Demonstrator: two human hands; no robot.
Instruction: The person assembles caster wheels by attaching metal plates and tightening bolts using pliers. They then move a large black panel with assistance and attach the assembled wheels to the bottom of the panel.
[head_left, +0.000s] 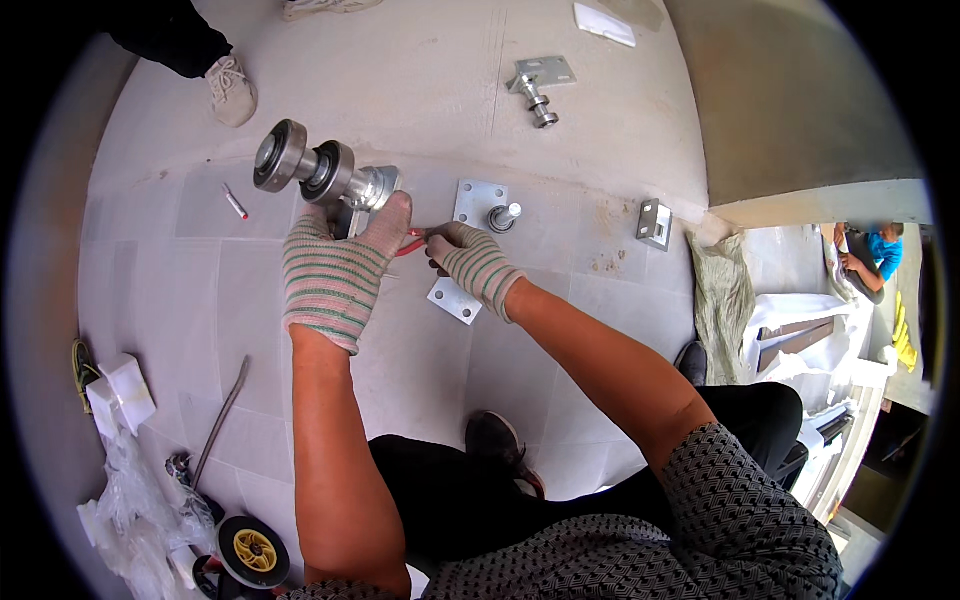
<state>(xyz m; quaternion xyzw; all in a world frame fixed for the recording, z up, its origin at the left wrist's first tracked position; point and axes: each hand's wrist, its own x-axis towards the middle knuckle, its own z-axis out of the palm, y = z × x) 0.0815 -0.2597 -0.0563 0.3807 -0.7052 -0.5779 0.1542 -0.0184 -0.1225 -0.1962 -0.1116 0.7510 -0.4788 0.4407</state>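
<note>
Lower left, a black wheel with a yellow hub (254,549) is partly covered by clear plastic. The gloved left hand (336,275) grips a twin-roller bracket (333,172), held raised above the tiled floor; the hand hides its lower end. The gloved right hand (475,264), fingers curled, pinches a slim red item (410,243); its type cannot be determined. A drilled plate (453,300) lies partly behind the right hand. Beyond lie a plate with a stud (480,203) and a second roller bracket (545,71). A bystander's leg (175,35) is cut off upper left.
</note>
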